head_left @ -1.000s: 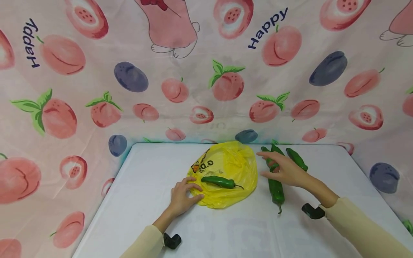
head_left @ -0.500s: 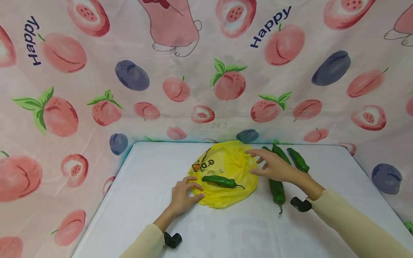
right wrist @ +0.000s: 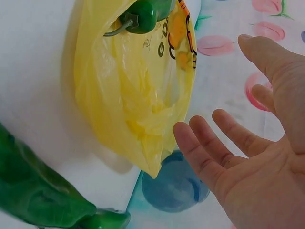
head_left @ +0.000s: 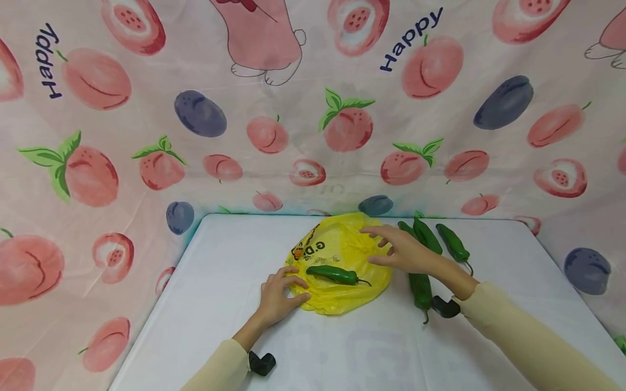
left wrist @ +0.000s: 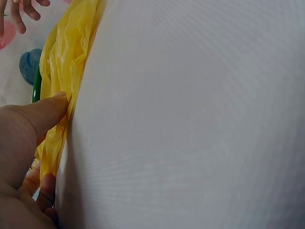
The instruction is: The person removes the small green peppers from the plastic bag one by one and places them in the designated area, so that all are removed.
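Note:
A yellow plastic bag (head_left: 359, 244) with black lettering lies flattened on the table, and a long green pepper (head_left: 333, 275) rests on it. My left hand (head_left: 279, 295) touches the bag's near left edge with fingers spread and relaxed; in the left wrist view its thumb (left wrist: 50, 109) rests against the crumpled plastic. Over the bag's right part hovers my right hand (head_left: 403, 250), its fingers apart and holding nothing. The right wrist view shows that hand's fingers (right wrist: 198, 148) clear of the bag. It partly covers the green peppers to the right.
Several green peppers lie right of the bag, including a near one (head_left: 420, 290) and a far right one (head_left: 452, 241). The white table (head_left: 225, 244) meets a fruit-print cloth (head_left: 293, 70) behind. Black wrist devices (head_left: 261, 364) sit by both sleeves.
My right hand has moved left from above the peppers to above the bag's right part. The left hand and the pepper on the bag have stayed in place.

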The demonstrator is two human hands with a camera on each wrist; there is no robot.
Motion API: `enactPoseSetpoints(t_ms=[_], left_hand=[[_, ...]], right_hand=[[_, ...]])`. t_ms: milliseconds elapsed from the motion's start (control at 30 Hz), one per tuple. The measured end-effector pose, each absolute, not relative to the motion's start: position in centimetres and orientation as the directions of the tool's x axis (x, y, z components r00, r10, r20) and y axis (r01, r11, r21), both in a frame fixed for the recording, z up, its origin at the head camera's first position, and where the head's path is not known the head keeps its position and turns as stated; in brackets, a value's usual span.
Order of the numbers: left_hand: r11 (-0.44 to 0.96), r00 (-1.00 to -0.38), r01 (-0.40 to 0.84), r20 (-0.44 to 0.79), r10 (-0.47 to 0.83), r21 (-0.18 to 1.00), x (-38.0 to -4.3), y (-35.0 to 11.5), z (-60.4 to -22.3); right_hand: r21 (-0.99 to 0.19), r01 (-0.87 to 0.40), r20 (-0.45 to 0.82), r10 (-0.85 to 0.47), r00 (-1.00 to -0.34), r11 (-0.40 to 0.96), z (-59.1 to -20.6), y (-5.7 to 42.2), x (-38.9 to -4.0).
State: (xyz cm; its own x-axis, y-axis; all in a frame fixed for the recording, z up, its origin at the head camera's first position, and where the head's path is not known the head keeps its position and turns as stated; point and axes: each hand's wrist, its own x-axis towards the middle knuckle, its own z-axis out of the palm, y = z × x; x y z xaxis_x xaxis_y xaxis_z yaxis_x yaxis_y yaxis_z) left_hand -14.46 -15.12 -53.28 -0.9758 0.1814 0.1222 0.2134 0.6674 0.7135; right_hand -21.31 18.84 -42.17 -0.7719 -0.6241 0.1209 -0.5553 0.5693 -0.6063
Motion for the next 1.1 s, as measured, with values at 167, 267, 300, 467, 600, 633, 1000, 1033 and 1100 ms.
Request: enactPoseSetpoints(t_ms=[167,267,300,467,600,633,1000,1033,1100], left_hand=[[0.670,-0.977,0.206,0.111,0.182,0.713,-14.4,-15.2,-53.2],[0.672,-0.974,0.221,0.123,0.191,0.707,-14.4,-15.2,-53.2],[0.672,-0.973,0.224,0.125,0.193,0.706,-14.4,-15.3,-53.2],[0.663,-0.970,0.236,0.136,0.200,0.711,-14.5,-15.3,-53.3],[0.663,-0.969,0.243,0.143,0.203,0.708,-14.5,-15.3,-53.4],[0.662,-0.969,0.244,0.143,0.204,0.709,-14.5,-15.3,-53.4],[0.669,-0.971,0.233,0.134,0.197,0.706,-14.6,-15.3,-53.5],[0.670,-0.971,0.232,0.133,0.197,0.705,-14.6,-15.3,-53.5],[0.672,-0.972,0.232,0.133,0.196,0.704,-14.6,-15.2,-53.5]], right_hand=[[-0.620,-0.552,0.109,-0.635,-0.764,0.558,-42.3,18.3,-21.5],[-0.619,-0.556,0.104,-0.644,-0.758,0.554,-42.4,17.8,-21.6],[-0.619,-0.558,0.103,-0.647,-0.755,0.553,-42.5,17.7,-21.7],[-0.612,-0.576,0.098,-0.671,-0.735,0.542,-42.8,16.9,-22.1],[-0.611,-0.598,0.105,-0.695,-0.712,0.520,-42.9,16.2,-22.4],[-0.614,-0.600,0.104,-0.701,-0.705,0.513,-43.0,16.1,-22.5],[-0.655,-0.539,-0.014,-0.722,-0.692,0.529,-43.5,14.4,-23.5],[-0.661,-0.534,-0.023,-0.726,-0.687,0.527,-43.6,14.3,-23.6],[-0.671,-0.532,-0.034,-0.738,-0.674,0.517,-43.8,14.1,-23.8]])
